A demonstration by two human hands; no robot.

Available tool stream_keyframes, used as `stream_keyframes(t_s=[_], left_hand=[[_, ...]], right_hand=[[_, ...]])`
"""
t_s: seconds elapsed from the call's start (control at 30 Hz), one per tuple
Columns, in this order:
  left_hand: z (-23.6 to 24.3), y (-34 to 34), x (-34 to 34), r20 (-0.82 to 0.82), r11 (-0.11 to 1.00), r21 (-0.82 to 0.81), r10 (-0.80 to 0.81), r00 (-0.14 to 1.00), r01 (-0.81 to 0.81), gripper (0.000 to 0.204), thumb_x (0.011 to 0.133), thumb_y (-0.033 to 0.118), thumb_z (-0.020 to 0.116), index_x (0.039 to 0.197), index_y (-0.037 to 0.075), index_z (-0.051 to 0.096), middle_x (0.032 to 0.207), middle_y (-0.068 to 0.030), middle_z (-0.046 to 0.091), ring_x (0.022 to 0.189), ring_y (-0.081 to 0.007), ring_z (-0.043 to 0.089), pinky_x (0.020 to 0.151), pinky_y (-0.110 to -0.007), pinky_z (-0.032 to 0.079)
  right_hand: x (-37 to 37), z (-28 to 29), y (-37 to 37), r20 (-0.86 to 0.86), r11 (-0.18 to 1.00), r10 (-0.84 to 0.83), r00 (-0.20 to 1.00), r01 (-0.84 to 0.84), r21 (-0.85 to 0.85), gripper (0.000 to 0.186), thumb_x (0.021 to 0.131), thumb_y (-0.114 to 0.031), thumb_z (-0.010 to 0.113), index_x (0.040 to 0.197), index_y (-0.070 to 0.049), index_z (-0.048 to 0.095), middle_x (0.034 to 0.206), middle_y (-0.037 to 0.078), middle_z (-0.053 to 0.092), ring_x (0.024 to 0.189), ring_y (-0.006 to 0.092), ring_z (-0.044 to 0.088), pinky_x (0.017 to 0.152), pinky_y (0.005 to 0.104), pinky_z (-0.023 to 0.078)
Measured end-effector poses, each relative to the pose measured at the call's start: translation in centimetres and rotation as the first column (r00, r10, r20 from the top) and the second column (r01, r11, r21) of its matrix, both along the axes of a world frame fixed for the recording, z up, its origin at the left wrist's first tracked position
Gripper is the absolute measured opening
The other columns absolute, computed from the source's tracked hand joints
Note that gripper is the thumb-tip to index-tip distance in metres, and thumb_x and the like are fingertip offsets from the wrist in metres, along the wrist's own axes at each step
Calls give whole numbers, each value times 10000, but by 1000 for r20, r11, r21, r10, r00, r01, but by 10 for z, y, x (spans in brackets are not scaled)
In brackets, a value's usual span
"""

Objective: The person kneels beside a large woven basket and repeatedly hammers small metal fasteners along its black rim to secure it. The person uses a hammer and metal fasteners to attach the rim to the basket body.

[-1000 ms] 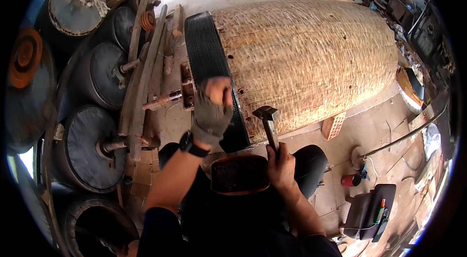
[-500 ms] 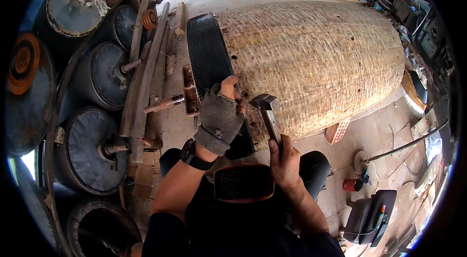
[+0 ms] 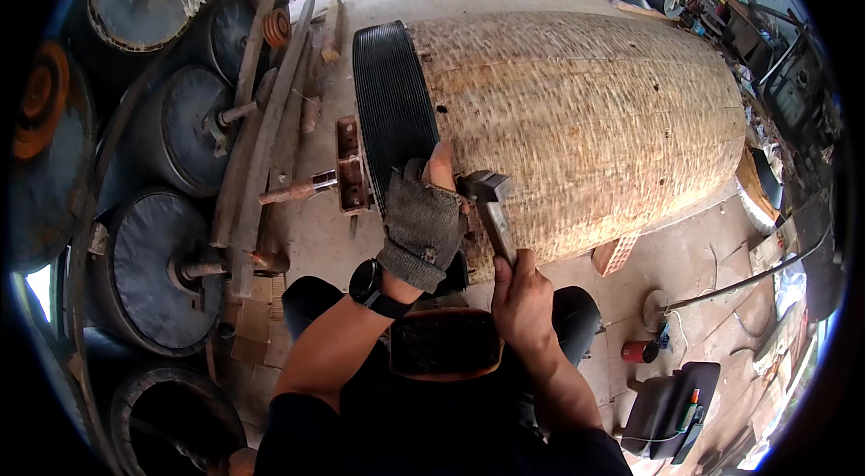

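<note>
A large drum (image 3: 577, 107) with a rough, tan, pitted surface lies in front of me. Black ribbed rubber (image 3: 393, 98) wraps its left end. My left hand (image 3: 422, 233), in a grey fingerless-looking glove, is closed at the seam between rubber and tan surface. Its thumb sticks up, and whatever its curled fingers hold is hidden. Bare, my right hand (image 3: 524, 300) grips a hammer (image 3: 494, 222) by its shaft. The metal head is just right of my left fingers, over the tan surface; I cannot tell if it touches.
Several dark rollers (image 3: 167, 269) with shafts stand along the left, beside long wooden beams (image 3: 270, 143). A dark open container (image 3: 445, 345) sits between my knees. To the right are a perforated brick (image 3: 615, 254) under the drum, a red can (image 3: 640, 352) and a dark stool-like object (image 3: 667, 413).
The view has shifted slightly. Both hands remain at the seam, and the hammer head is now closer to my left fingers.
</note>
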State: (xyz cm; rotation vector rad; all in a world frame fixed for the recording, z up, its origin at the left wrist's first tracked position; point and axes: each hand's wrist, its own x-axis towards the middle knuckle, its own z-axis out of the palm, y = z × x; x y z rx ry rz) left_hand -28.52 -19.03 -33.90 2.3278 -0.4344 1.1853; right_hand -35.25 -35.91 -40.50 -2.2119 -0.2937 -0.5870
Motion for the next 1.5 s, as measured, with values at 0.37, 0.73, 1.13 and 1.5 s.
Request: stream_keyframes(t_s=[0.37,0.73,1.13,1.5], left_hand=[[-5,4,-45,28,998,-3,-58,998,59,964,719,31,737,1532,-78,231,1099,-166,628,1008,-352,603,929,-458,469],[-152,-2,-131,-622,804,258,-286,729,535,195,890,224,645,956,40,658,920,-131,646,869,-310,652,713,-460,519],[-181,-22,-131,-655,861,185,-251,713,473,258,937,115,542,922,-95,690,894,-248,674,820,-363,670,761,-444,534],[-173,-9,-135,-487,745,363,-361,795,560,212,903,152,567,930,-42,648,796,-194,638,729,-333,649,666,-434,528]], right_hand=[[-7,-4,-7,81,992,12,997,-22,122,170,1032,-153,510,1024,17,521,659,220,561,550,432,566,504,453,435],[-10,-13,-3,85,959,66,994,-86,268,177,1020,-156,528,970,12,503,672,269,599,586,485,604,497,511,453],[4,-3,12,96,996,-61,994,67,-66,325,1069,-269,474,851,-29,498,600,8,482,488,106,450,443,315,330],[2,-8,8,122,980,-65,990,86,-177,324,1072,-282,470,885,-23,526,577,21,520,489,130,505,446,288,333]])
